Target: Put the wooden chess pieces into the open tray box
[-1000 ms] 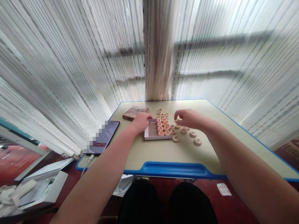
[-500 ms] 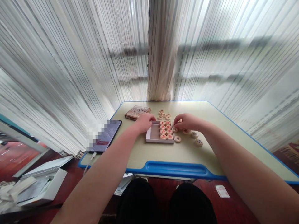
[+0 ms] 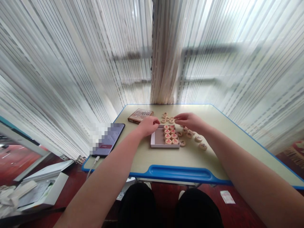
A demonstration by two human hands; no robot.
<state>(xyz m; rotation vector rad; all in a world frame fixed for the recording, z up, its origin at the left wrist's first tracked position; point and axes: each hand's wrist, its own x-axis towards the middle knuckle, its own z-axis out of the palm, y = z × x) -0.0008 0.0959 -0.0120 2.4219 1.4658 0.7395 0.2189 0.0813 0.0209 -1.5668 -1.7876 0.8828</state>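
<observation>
A shallow white box (image 3: 156, 146) lies on the table, with two columns of red-marked xiangqi pieces (image 3: 167, 136) in its right half. The left half shows a bare floor. My left hand (image 3: 149, 125) rests at the box's far left corner, fingers bent closed on the rim; the exact grip is partly hidden. Beyond the far right corner is my right hand (image 3: 186, 119), its fingers stretched out with nothing visible in them. Their tips come close to a loose piece (image 3: 171, 121) in a small group. More loose pieces (image 3: 198, 138) lie right of the box, some partly under my right hand.
A printed game box (image 3: 140, 115) sits behind my left hand. At the table's left edge lies a tablet (image 3: 109, 139) with a white cable (image 3: 95, 161). A blue pencil groove (image 3: 180, 171) runs along the near edge. Curtains (image 3: 163, 63) hang behind the table.
My right hand has moved away from the pieces beside the box, left and farther back toward the rear group, and its fingers have straightened. My left hand stays at the box corner.
</observation>
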